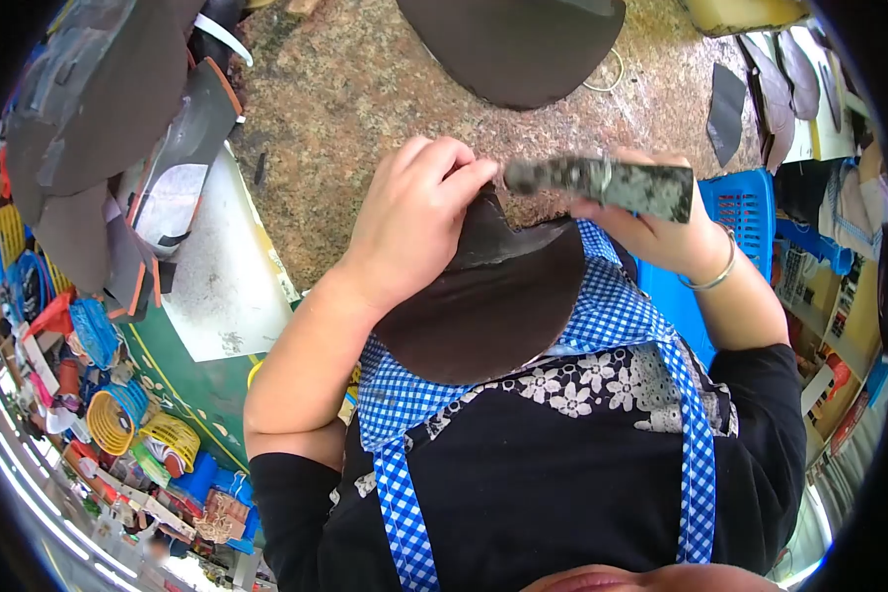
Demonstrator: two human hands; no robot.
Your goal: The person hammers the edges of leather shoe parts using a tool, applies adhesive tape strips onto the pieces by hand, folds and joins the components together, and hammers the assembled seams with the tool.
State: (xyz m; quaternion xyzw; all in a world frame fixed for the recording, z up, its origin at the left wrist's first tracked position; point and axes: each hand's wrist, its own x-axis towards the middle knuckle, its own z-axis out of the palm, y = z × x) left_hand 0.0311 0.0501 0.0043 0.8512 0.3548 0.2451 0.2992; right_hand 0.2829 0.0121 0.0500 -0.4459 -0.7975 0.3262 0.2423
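My left hand (419,212) is closed on the upper edge of a dark brown, leather-like sheet (483,316), with thumb and fingertips pressed together. The sheet hangs over the front edge of the stone worktop (316,128) against the apron, and part of it is folded back near my fingers. In my right hand (661,232) is a hammer (602,183), its worn metal head lying level and its rounded end close to my left fingertips. The hammer's handle is mostly hidden behind the head and my fingers.
Another dark brown sheet (523,49) lies at the back of the worktop, near a pale loop (612,74). Stacked dark pieces (99,118) stand at the left, over a white board (212,286). A small dark piece (726,113) and a blue basket (740,217) are at the right.
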